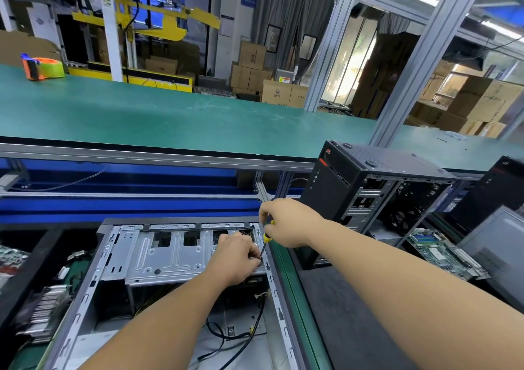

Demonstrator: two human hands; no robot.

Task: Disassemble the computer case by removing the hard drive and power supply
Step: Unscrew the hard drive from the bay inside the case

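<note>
An open computer case point(85, 293) lies on its side in front of me, its grey metal drive cage point(167, 256) facing up near the far end. My right hand point(286, 223) grips a yellow-and-black screwdriver point(265, 242), whose shaft slants down toward the cage's right end. My left hand point(236, 256) sits on that right end with fingers curled around the screwdriver's tip area. Black and yellow cables point(226, 338) lie loose on the case floor. I cannot make out a hard drive or power supply.
A second black case point(363, 188) stands upright at the right, open-sided, with a loose motherboard point(442, 253) beside it. Circuit boards and a heatsink point(42, 310) lie at the left. A green workbench point(170, 114) with a tape dispenser point(42, 69) stretches behind.
</note>
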